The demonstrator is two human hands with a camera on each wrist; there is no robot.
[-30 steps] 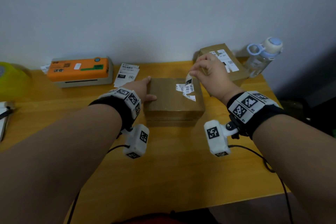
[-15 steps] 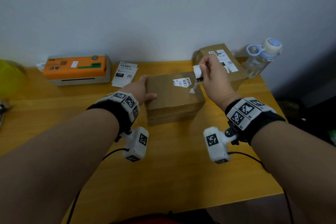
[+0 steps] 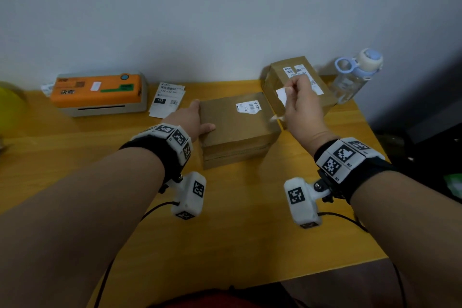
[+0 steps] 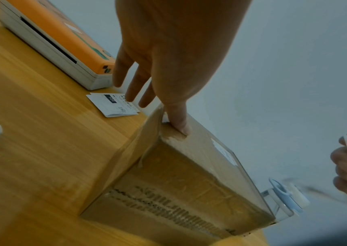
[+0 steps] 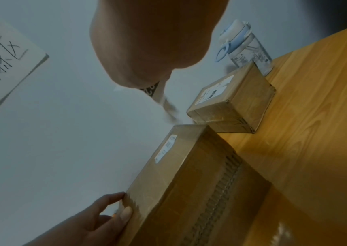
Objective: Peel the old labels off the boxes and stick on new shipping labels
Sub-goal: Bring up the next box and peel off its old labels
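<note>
Label [image 3: 248, 107] half peeled
Right hand [image 3: 303, 107] pinches torn strip [image 3: 281, 95]; left hand [image 3: 193, 120], fingers straight, braces box [image 3: 232, 134]. Label looks thin, tearable: lift its edge.

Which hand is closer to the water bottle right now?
Right. The right hand, pinching a peeled label piece, hovers by the far box, just left of the bottle. The left hand braces the left edge of the near box, farther left.

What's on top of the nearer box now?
On the nearer box sit a torn label remnant and the thumb of the left hand. It is closed, so its contents are hidden.
</note>
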